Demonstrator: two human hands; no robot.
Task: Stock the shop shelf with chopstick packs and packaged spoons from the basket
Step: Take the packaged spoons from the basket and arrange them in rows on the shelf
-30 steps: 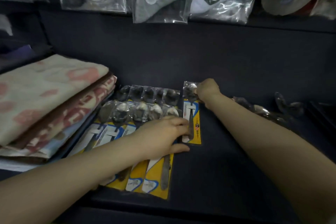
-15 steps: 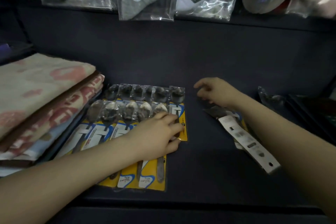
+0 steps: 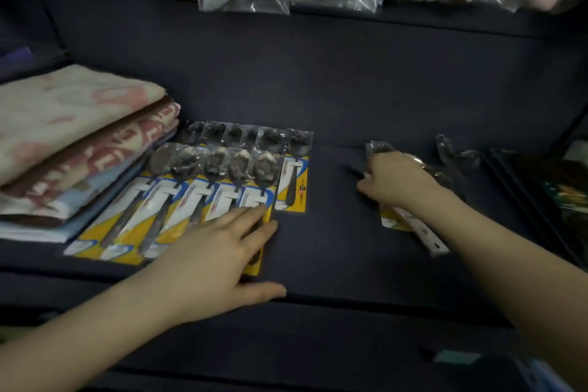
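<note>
Dark shelf [image 3: 334, 99]; left hand [image 3: 219, 251] now flat on spoon packs [image 3: 191, 200]; right hand [image 3: 394, 181] fingers now grasping loose pack [image 3: 410, 226]

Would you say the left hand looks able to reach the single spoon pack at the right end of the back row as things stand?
Probably yes: the left hand lies flat on the front row, and the single spoon pack sits just beyond its fingers with nothing between them.
</note>
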